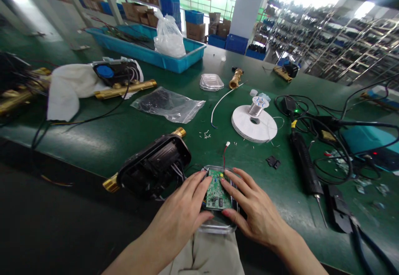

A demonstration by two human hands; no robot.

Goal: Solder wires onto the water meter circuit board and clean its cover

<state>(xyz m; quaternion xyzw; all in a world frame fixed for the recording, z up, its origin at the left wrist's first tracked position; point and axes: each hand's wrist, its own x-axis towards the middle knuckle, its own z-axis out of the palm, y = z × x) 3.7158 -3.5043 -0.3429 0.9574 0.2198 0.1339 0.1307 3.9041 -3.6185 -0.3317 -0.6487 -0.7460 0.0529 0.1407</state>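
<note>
A green circuit board (215, 192) lies in a clear plastic case (216, 227) at the table's front edge. My left hand (185, 202) grips the board's left side, fingertips near its upper left corner and thumb below. From the other side my right hand (254, 206) holds it, with the index fingertip on the board and the thumb by its lower right corner. A red and black lead with a white connector (227, 144) runs up from the board. Left of my hands lies a black meter housing (154, 164) with brass pipe ends and loose wires.
Small screws (205, 135) lie beyond the case. A white reel (254, 124) carries a solder spool (257, 106). At right are an electric screwdriver (305, 162), pliers (341, 212) and tangled cables. Farther back sit a zip bag (170, 104), clear covers (211, 82) and a blue tray (177, 64).
</note>
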